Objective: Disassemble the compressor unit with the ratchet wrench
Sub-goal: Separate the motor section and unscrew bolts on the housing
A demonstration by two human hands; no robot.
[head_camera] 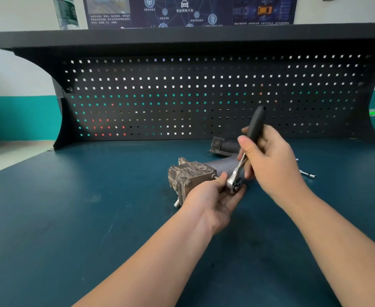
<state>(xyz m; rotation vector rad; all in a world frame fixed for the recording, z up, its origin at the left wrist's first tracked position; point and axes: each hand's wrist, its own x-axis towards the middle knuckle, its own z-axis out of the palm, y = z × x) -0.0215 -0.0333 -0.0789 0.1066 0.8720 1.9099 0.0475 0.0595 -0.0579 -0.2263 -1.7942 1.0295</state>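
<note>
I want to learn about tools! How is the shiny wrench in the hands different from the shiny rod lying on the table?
The ratchet wrench is held up at a slant by the right hand; the rod lies flat on the table, untouched.
The wrench has a thick black handle; the rod is bare metal all along.
The wrench ends in a round head, steadied by the left hand; the rod is thin throughout.
Both have shiny silver metal.

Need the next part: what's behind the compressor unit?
Behind the compressor unit lies a dark part, its right end hidden by the right hand holding the ratchet wrench.
</note>
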